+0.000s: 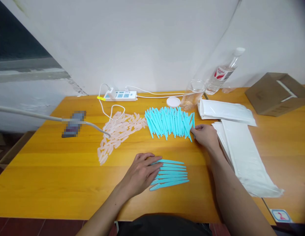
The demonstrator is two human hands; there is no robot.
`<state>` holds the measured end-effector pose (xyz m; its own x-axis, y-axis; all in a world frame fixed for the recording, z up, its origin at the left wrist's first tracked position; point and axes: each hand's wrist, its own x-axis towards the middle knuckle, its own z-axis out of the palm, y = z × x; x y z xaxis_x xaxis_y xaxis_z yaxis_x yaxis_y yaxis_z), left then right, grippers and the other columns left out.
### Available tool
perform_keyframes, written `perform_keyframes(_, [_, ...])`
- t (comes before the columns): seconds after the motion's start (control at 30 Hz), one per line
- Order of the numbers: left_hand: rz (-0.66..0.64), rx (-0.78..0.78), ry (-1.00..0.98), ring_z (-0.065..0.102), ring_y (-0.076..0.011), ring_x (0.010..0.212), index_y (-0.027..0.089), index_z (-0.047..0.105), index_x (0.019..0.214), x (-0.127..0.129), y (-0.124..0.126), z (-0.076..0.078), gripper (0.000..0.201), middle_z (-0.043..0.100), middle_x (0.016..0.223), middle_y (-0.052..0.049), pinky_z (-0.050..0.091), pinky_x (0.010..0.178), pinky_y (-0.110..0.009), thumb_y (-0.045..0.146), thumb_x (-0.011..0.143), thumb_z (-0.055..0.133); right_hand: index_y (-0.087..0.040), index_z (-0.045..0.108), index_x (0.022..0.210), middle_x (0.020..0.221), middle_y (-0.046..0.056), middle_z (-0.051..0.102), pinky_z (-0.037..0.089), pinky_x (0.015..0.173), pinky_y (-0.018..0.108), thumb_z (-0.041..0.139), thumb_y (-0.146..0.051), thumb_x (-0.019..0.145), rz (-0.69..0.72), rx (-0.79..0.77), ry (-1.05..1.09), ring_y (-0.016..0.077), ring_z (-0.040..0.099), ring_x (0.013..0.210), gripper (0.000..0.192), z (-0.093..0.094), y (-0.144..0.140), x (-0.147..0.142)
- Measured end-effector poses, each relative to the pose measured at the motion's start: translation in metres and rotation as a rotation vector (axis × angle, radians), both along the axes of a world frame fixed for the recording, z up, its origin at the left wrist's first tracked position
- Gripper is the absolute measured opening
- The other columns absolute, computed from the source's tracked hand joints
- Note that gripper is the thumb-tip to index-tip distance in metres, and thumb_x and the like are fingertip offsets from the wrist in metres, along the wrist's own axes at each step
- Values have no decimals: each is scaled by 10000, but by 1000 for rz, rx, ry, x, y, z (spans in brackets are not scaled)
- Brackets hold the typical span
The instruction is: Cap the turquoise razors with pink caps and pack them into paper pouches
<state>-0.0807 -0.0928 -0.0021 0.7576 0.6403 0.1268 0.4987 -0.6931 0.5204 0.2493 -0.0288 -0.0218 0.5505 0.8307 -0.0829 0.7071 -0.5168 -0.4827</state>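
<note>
A row of slim turquoise plastic sticks point(172, 172), tapered at one end, lies side by side in front of me with the narrow ends to the right. My left hand point(143, 170) rests over their left ends, fingers stretched out. Farther back is a dense pile of the same sticks point(171, 122), mostly pointing away from me. At that pile's right edge, my right hand point(204, 133) pinches a turquoise stick with thumb and fingers; part of the stick is hidden by the hand. Small pale pink plastic pieces point(119, 129) are heaped left of the pile.
A white power strip point(121, 95) with cables point(115, 106) lies along the wall. Behind the pile are a round white lid point(173, 102), a clear jar point(192, 95) and a water bottle point(220, 77). White plastic packs point(248, 157) and a cardboard box point(268, 95) are right; a blurred phone-like object point(74, 126) is left.
</note>
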Motion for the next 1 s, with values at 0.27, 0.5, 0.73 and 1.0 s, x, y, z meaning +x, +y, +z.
perform_keyframes(0.27, [377, -25, -102, 591, -234, 1247, 299, 634, 1325, -68, 15, 3, 345, 636, 1362, -62, 457, 1082, -415, 329, 988, 566, -219, 612, 695, 690, 27, 669, 371, 625, 305, 608, -368, 706, 32, 176, -66, 194, 568, 637, 150, 14, -18, -2])
perform_keyframes(0.5, [659, -3, -101, 645, -235, 1174, 237, 691, 1197, -146, 18, -3, 321, 693, 1252, -74, 477, 1070, -374, 423, 951, 602, -195, 701, 921, 792, 45, 709, 418, 642, 294, 604, -312, 728, 149, 288, -29, 199, 613, 681, 245, 9, -24, -7])
perform_keyframes(0.73, [848, 18, 30, 683, -248, 1077, 230, 702, 1148, -175, 13, 2, 414, 721, 1205, -77, 532, 965, -346, 549, 923, 564, -158, 778, 1096, 848, 82, 727, 468, 719, 320, 498, -255, 826, 379, 444, -53, 199, 630, 735, 400, 8, -26, -9])
perform_keyframes(1.0, [894, -174, 101, 720, -213, 892, 260, 755, 1011, -182, 7, 6, 419, 770, 1035, -24, 561, 754, -267, 616, 842, 611, -211, 773, 1138, 679, 7, 580, 423, 626, 270, 481, -174, 871, 606, 495, 161, 141, 530, 616, 397, 13, -32, -51])
